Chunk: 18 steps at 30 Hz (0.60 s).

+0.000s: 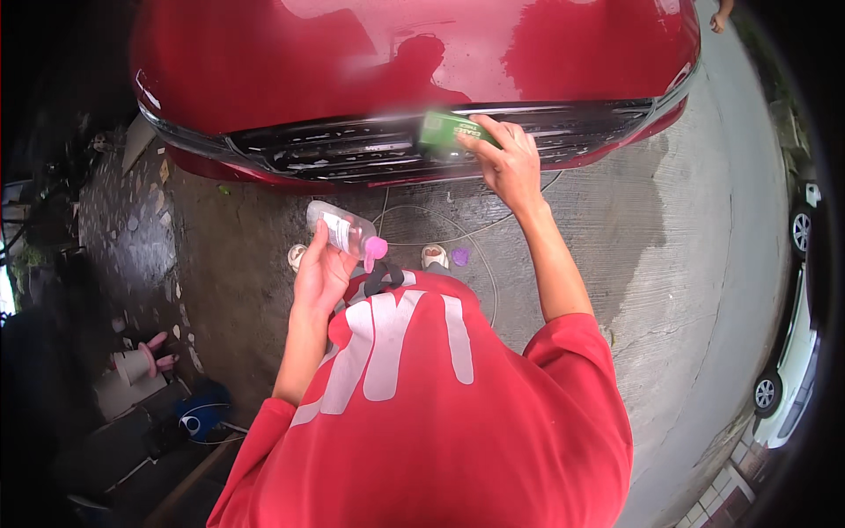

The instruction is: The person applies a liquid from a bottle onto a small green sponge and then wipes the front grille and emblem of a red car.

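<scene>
Gripped in my right hand [510, 163] is a green rectangular pad [444, 130], partly blurred, at the black front grille [334, 145] of a red car [290, 62]. Wet white streaks or drops show on the grille. My left hand [321, 268] holds a clear plastic bottle [343, 227] with a pink cap and a white label, tilted below the grille in front of my body.
A thin hose [475, 238] loops over wet concrete [616, 255] beside a purple item [459, 257]. Pink and white objects [136, 363] and a blue container [198, 418] stand left. A white car [792, 370] is at right. Another person's hand [720, 19] shows top right.
</scene>
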Available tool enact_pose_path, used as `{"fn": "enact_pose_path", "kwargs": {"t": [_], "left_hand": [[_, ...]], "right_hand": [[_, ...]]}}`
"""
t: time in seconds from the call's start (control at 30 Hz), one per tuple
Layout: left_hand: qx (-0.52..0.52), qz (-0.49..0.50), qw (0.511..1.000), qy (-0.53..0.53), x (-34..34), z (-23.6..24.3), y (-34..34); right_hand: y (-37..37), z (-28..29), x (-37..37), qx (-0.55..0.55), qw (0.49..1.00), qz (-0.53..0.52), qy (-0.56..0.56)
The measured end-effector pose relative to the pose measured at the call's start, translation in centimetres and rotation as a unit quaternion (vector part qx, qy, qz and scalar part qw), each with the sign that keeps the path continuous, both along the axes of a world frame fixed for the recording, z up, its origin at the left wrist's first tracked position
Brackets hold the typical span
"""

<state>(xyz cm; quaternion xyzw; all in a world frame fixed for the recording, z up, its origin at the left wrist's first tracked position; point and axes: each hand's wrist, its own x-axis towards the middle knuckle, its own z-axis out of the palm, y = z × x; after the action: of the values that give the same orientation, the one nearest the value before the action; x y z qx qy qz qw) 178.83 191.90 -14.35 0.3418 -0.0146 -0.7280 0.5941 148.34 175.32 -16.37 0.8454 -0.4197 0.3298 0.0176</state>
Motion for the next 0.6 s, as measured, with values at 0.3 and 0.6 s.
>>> {"fn": "enact_pose_path", "kwargs": {"t": [0.3,0.6], "left_hand": [[-0.018,-0.004,0.998,0.052,0.6,-0.9,-0.1],[-0.034,0.055,0.994,0.088,3.2,-2.4,1.6]], "right_hand": [[1.1,-0.1,8.4,-0.007,1.000,-0.012,-0.022],[1.9,-0.6,7.2,-0.027,0.998,-0.044,0.023]]}}
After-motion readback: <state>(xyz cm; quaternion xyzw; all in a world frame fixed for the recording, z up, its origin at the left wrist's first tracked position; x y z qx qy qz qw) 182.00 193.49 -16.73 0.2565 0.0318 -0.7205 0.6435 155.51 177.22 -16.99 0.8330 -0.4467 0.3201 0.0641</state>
